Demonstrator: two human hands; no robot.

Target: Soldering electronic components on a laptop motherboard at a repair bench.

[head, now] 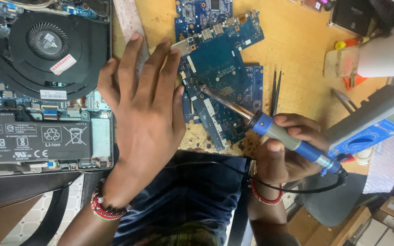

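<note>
The soldering iron (279, 134) lies slanted in the right hand (286, 152), which is closed around its blue and grey handle like a pen so the tip meets the top blue circuit board (217, 68) mid-surface; at least three such boards overlap there. The left hand (144, 114) is spread flat, holding nothing, fingertips at the board's left edge, seemingly to steady it, between it and one opened laptop (42, 86), with one pair of tweezers (275, 91) and one multimeter (379, 123) to the right

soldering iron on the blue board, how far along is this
Done: the laptop lies opened, fan and battery exposed, boards out on the bench. In hand: the right hand holds the soldering iron, tip on the blue circuit board; the left hand hovers flat. Left: boards remain outside the laptop.
</note>
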